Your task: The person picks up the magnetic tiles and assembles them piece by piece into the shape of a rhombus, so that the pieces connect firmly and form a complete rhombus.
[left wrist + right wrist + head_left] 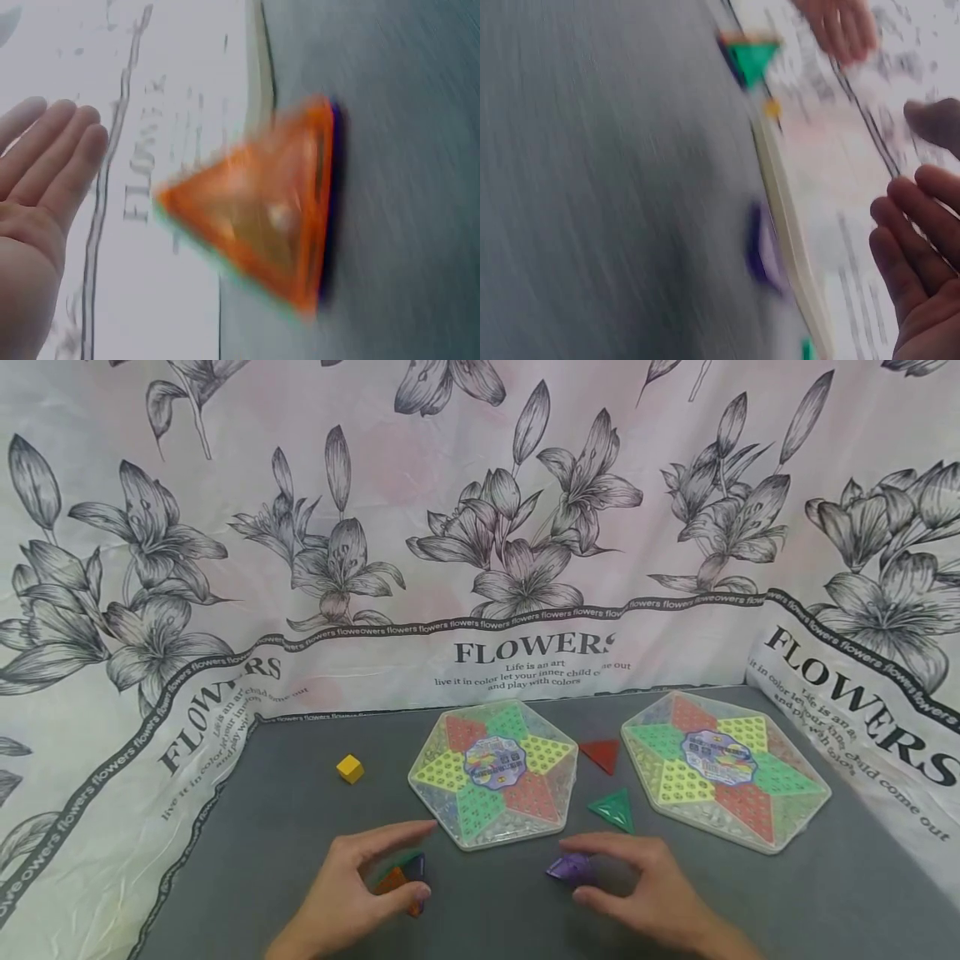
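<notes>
In the head view my left hand (pixel 424 859) curves loosely around a small stack of triangular tiles (pixel 401 880), orange, green and purple. The left wrist view shows that hand (pixel 45 172) with straight fingers, apart from the orange-faced stack (pixel 277 202). My right hand (pixel 571 870) arches over a purple triangular tile (pixel 572 865) on the grey table; in the right wrist view its fingers (pixel 919 247) are relaxed and clear of the purple tile (pixel 763 247). Neither hand grips anything.
Two clear hexagonal boards with coloured star fields lie beyond the hands, one in the centre (pixel 450 752) and one at the right (pixel 813 793). Between them lie a red triangle (pixel 600 753) and a green triangle (pixel 613 809). A yellow cube (pixel 349 768) sits at the left. Flower-print cloth walls the table.
</notes>
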The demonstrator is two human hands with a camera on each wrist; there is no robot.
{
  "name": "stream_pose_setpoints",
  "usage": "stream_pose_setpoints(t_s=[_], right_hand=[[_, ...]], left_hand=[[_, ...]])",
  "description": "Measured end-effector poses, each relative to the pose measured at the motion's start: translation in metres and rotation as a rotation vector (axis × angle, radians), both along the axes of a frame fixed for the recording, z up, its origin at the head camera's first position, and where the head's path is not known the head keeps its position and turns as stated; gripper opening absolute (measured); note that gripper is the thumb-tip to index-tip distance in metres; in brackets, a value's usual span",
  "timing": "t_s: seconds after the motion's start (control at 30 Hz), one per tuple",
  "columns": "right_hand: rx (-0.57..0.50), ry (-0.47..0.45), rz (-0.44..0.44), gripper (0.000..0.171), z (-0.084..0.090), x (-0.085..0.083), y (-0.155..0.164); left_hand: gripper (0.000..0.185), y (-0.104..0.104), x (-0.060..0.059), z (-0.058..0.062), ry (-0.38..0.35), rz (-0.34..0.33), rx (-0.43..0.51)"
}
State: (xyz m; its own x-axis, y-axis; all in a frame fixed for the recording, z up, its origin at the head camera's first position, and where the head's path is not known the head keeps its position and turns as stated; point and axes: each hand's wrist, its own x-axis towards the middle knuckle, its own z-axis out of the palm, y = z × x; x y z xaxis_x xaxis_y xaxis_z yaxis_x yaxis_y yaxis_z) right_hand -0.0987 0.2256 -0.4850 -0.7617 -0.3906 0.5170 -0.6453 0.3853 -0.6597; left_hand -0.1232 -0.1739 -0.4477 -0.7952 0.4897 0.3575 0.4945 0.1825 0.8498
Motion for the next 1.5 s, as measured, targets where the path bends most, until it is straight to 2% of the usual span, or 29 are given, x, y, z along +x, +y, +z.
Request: stream_pose_setpoints(t_s=[0.07,0.17,0.27,0.37,0.63,0.73,0.83,1.0,1.17,1.3,1.33,1.5], right_hand=[[0.029,-0.008,-0.067,0.056,0.004,-0.007,0.017],[0.08,-0.017,-0.15,0.057,0.007,-0.021,0.041],[0.133,-0.036,-0.21,0.059,0.007,-0.034,0.061],[0.2,-0.052,-0.249,0.06,0.003,-0.045,0.076],[0.348,-0.064,-0.292,0.063,-0.002,-0.065,0.096],[0.389,-0.076,-0.278,0.065,-0.001,-0.069,0.097],[0.43,-0.092,-0.258,0.069,0.0,-0.072,0.096],[0.492,-0.073,-0.164,0.072,0.0,-0.079,0.093],[0.552,-0.001,-0.075,0.069,-0.003,-0.085,0.092],[0.552,0.023,-0.068,0.065,-0.005,-0.085,0.091],[0.549,0.029,-0.07,0.064,-0.006,-0.085,0.09],[0.504,0.073,-0.073,0.061,-0.01,-0.084,0.089]], left_hand=[[0.057,0.013,-0.001,0.002,0.006,-0.062,0.044],[0.06,0.035,-0.005,0.0,0.043,-0.125,0.052],[0.061,0.057,-0.01,-0.005,0.082,-0.159,0.023],[0.061,0.078,-0.014,-0.012,0.092,-0.18,-0.006],[0.059,0.125,-0.022,-0.028,-0.015,-0.202,-0.094],[0.061,0.139,-0.027,-0.032,0.053,-0.198,-0.177],[0.064,0.153,-0.031,-0.035,0.081,-0.213,-0.25],[0.065,0.171,-0.036,-0.039,0.137,-0.237,-0.37],[0.056,0.188,-0.038,-0.042,0.298,-0.235,-0.475],[0.05,0.2,-0.037,-0.045,0.422,-0.207,-0.567],[0.049,0.203,-0.039,-0.051,0.455,-0.193,-0.596],[0.041,0.212,-0.04,-0.062,0.545,-0.135,-0.714]])
